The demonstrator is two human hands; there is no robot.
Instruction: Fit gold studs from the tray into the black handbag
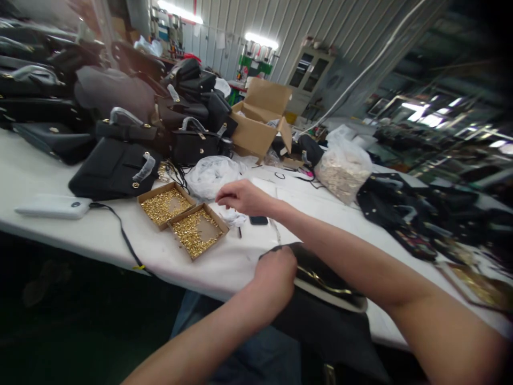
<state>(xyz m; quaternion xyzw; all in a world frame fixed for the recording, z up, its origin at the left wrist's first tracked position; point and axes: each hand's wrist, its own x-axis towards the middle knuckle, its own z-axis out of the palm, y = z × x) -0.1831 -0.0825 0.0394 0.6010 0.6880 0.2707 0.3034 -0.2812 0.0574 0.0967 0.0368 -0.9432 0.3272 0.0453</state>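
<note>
My left hand (276, 275) is closed on the edge of a black handbag (320, 315), which lies open at the table's front edge and hangs down over my lap. A gold zip or metal strip and a pale lining edge show at its mouth. My right hand (244, 197) is raised over the table with its fingers bent together; whatever may be between them cannot be made out. Just left of it and lower is a shallow cardboard tray (196, 232) of small gold metal pieces. A second such tray (164, 206) touches it behind.
Black handbags (116, 168) are piled along the left and back. A white power bank (52, 206) with a black cable lies front left. Behind my right hand are a clear plastic bag (214, 174), an open carton (252, 133) and a filled plastic sack (342, 168).
</note>
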